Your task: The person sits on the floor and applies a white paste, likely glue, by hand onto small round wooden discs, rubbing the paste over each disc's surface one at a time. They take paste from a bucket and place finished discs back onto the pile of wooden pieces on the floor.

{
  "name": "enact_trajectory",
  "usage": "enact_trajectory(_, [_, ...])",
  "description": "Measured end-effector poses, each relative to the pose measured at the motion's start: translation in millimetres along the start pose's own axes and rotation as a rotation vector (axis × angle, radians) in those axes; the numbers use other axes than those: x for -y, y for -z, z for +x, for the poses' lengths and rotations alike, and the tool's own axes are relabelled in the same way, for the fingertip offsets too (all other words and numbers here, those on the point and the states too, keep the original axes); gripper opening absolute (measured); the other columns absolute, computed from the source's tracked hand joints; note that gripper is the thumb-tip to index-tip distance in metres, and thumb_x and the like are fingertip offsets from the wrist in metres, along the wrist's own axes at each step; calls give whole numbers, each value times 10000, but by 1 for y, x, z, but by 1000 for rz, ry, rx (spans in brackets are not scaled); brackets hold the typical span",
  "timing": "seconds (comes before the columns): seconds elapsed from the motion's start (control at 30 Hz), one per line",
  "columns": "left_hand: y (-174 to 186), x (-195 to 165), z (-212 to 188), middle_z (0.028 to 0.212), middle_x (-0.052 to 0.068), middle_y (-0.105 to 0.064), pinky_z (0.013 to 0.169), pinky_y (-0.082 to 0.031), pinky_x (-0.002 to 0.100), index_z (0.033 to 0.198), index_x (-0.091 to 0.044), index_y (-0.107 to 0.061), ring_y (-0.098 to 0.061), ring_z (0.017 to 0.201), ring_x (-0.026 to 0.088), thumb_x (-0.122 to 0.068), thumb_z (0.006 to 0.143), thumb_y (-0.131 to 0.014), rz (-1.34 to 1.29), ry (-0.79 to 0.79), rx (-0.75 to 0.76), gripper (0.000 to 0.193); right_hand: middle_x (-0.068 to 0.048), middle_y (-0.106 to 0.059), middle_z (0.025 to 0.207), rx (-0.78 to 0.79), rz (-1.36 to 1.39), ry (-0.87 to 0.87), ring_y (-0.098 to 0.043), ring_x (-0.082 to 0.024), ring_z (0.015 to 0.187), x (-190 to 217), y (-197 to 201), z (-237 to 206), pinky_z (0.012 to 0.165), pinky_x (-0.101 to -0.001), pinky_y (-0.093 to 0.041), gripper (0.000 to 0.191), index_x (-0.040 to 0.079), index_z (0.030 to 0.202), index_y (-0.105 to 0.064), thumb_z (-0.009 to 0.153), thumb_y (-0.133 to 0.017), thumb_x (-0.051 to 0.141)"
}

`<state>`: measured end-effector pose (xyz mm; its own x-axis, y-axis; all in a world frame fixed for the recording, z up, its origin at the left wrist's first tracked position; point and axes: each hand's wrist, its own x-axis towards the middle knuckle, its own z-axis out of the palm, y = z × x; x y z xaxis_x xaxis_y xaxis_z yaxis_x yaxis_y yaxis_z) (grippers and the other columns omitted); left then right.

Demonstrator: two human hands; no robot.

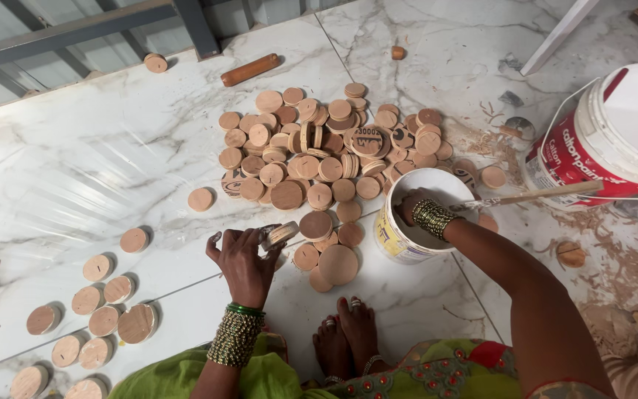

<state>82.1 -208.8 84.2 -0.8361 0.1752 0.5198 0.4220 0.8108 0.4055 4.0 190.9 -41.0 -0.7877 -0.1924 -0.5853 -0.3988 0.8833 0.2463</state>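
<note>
One wooden disc (pixel 280 234) is pinched in the left hand (pixel 244 262); the right hand (pixel 412 207) grips one brush (pixel 526 196).

round wooden disc (pixel 282 234), tilted, white-smeared

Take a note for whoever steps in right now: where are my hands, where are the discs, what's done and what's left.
Left hand: holds one wooden disc above the floor.
Right hand: inside the small white tub; a brush lies across its rim.
Pile of discs ahead, apparently not yet handled.
Spread discs lie singly at left, seemingly done.
Left: apparently most of the pile.
</note>
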Motion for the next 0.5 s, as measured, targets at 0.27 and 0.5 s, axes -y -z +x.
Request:
enact_trajectory(0.27, [-4,6,3,941,38,-728,1060,-286,543,1000,-57,-725,-564,974,265,-246,725,-843,21,2,26,355,-48,-710,1212,137,-5,-34,-622,-234,1200,4,13,2,1041,-416,-438,295,242,1153,-739,887,-615,214])
enact_trajectory(0.5, [3,5,0,937,37,-729,1045,-288,540,992,-58,-730,-557,965,259,-280,759,-843,19,7,-11,341,-50,-695,1039,-136,420,70,-616,-176,1007,-27,5,-14,898,-349,-473,254,110,1093,-723,877,-589,122])
